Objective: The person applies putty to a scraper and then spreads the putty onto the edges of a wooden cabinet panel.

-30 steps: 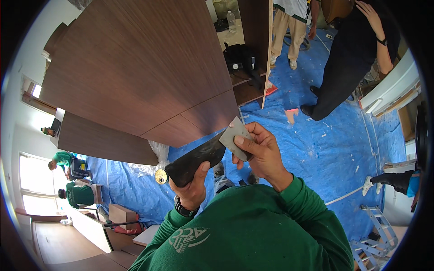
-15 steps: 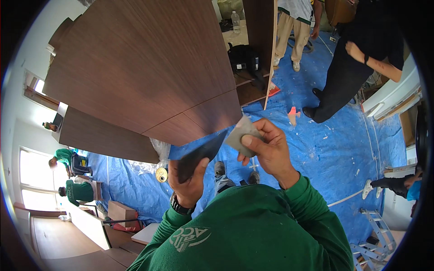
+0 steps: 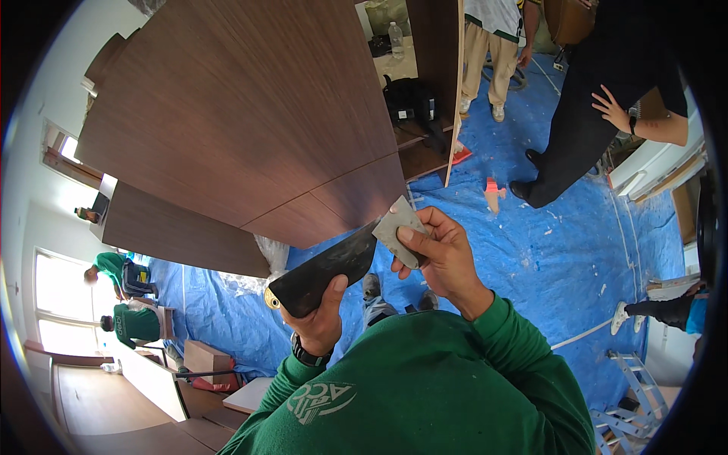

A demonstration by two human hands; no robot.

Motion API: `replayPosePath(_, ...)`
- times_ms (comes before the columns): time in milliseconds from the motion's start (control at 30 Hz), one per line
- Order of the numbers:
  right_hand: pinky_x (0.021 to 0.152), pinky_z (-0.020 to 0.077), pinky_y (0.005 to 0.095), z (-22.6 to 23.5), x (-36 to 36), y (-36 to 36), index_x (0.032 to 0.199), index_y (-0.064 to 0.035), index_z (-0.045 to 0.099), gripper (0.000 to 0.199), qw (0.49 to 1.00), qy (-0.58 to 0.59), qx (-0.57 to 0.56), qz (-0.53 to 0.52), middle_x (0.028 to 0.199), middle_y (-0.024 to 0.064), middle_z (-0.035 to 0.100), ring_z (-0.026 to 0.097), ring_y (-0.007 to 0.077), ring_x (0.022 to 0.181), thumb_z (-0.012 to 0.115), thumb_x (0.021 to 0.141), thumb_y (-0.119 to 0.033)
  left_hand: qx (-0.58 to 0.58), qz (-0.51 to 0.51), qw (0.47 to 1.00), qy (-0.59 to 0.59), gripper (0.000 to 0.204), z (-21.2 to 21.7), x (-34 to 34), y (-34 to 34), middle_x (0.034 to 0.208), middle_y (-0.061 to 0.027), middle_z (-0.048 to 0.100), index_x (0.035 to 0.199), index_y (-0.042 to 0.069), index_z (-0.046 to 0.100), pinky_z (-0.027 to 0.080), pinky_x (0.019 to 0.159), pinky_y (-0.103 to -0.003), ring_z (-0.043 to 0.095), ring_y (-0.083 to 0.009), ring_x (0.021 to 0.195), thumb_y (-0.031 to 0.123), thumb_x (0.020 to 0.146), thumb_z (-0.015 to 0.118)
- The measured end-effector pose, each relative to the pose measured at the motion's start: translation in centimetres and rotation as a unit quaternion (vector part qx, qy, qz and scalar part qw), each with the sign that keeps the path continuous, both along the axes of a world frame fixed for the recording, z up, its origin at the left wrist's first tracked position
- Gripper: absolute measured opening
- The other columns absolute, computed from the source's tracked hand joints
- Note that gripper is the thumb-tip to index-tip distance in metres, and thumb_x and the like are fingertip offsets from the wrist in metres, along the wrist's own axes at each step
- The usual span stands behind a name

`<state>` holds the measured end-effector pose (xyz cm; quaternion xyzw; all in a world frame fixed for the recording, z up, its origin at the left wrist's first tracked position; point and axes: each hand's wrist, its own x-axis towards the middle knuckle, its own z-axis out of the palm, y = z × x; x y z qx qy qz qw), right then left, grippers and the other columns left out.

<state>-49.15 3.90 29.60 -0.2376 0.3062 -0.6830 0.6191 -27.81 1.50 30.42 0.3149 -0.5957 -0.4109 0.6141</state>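
My left hand (image 3: 320, 324) is closed around a flat black piece (image 3: 322, 271) with a rounded outer end, its thumb pressed on the near face. I cannot make out exactly what kind of piece it is. In my right hand (image 3: 449, 262), pinched between thumb and fingers, is a thin grey rectangular plate (image 3: 396, 230) with smudges on it, like a small spreader. The plate's left edge meets or overlaps the inner end of the black piece; whether they touch is hard to tell. Both are held in front of my chest, above the floor.
A large dark wood-grain cabinet (image 3: 250, 114) stands just ahead, with a black bag (image 3: 409, 98) on its open shelf. Blue sheeting (image 3: 531, 280) covers the floor. A round tin (image 3: 271, 298) is partly behind the black piece. People stand at right; a stepladder (image 3: 637, 387) is lower right.
The black piece has turned so that more of its broad face shows. The grey plate has tilted and shifted slightly left and down. At right, another person's hand has spread and lowered.
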Motion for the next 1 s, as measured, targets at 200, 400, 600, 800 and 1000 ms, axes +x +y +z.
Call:
replayPosePath(200, 0.052, 0.058, 0.0298, 0.4, -0.2, -0.2, 0.114, 0.002, 0.061, 0.021, 1.0, 0.008, -0.013, 0.013, 0.092, 0.0146, 0.075, 0.073, 0.0192, 0.067, 0.069, 0.099, -0.01, 0.008, 0.002, 0.999, -0.048, 0.036, 0.3, 1.1, -0.1, 0.105, -0.0144, 0.077, 0.117, -0.006, 0.068, 0.057, 0.089, -0.031, 0.073, -0.0196, 0.094, -0.003, 0.085, 0.083)
replayPosePath(400, 0.051, 0.0564, 0.0294, 0.9, -0.2, -0.2, 0.113, 0.0015, 0.061, 0.02, 0.999, 0.038, -0.003, 0.016, 0.091, 0.0142, 0.074, 0.073, 0.0189, 0.067, 0.07, 0.099, -0.01, -0.013, 0.015, 0.997, -0.074, 0.034, -0.2, 1.9, -0.2, 0.104, -0.0157, 0.077, 0.113, -0.007, 0.068, 0.058, 0.087, -0.03, 0.074, -0.0202, 0.092, -0.002, 0.083, 0.085)
replayPosePath(600, 0.051, 0.056, 0.0293, 0.5, -0.2, -0.3, 0.11, 0.0008, 0.061, 0.019, 0.999, 0.044, -0.001, 0.026, 0.09, 0.0145, 0.074, 0.073, 0.0189, 0.066, 0.071, 0.098, -0.01, -0.024, 0.031, 0.996, -0.074, 0.033, -0.6, 1.8, -0.1, 0.103, -0.0147, 0.077, 0.112, -0.007, 0.069, 0.058, 0.085, -0.029, 0.073, -0.0198, 0.092, -0.002, 0.083, 0.085)
replayPosePath(800, 0.05, 0.0559, 0.029, 0.5, -0.3, -0.2, 0.11, 0.0007, 0.061, 0.019, 0.999, 0.044, -0.002, 0.02, 0.089, 0.0146, 0.074, 0.073, 0.0193, 0.066, 0.072, 0.098, -0.01, -0.029, 0.018, 0.99, -0.14, 0.032, -0.3, 2.4, 0.0, 0.098, -0.0128, 0.075, 0.107, -0.003, 0.064, 0.055, 0.077, -0.026, 0.07, -0.0148, 0.086, -0.001, 0.083, 0.086)
replayPosePath(1000, 0.051, 0.0568, 0.0307, 0.7, -1.4, -0.2, 0.111, 0.0014, 0.061, 0.022, 0.999, 0.037, -0.024, 0.007, 0.09, 0.015, 0.074, 0.073, 0.0206, 0.066, 0.073, 0.097, -0.01, -0.069, -0.009, 0.986, -0.152, 0.047, -0.5, 3.2, -0.7, 0.108, -0.0148, 0.073, 0.118, 0.001, 0.054, 0.055, 0.085, -0.029, 0.07, -0.016, 0.09, -0.002, 0.084, 0.085)
